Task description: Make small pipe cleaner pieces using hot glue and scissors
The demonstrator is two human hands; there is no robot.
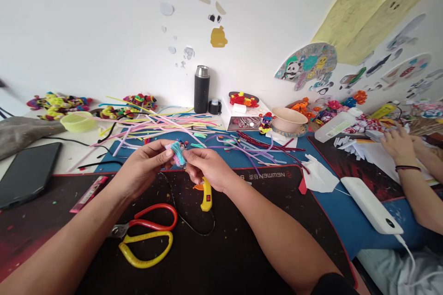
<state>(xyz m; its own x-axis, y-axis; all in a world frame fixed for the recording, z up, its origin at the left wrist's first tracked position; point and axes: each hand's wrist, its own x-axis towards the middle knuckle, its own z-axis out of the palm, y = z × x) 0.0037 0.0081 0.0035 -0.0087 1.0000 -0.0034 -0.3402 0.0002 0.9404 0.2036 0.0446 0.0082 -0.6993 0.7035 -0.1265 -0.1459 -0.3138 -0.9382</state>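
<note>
My left hand and my right hand meet above a black desk mat. Both pinch a small teal and pink pipe-cleaner piece between their fingertips. Under my right hand lies a yellow glue gun with a black cord. Red and yellow scissors lie on the mat near my left forearm. A spread of loose coloured pipe cleaners lies just behind my hands.
A black flask stands by the wall. A dark tablet lies at left, a white power bank at right. Another person's hands work at the right edge beside a beige bowl and craft pieces.
</note>
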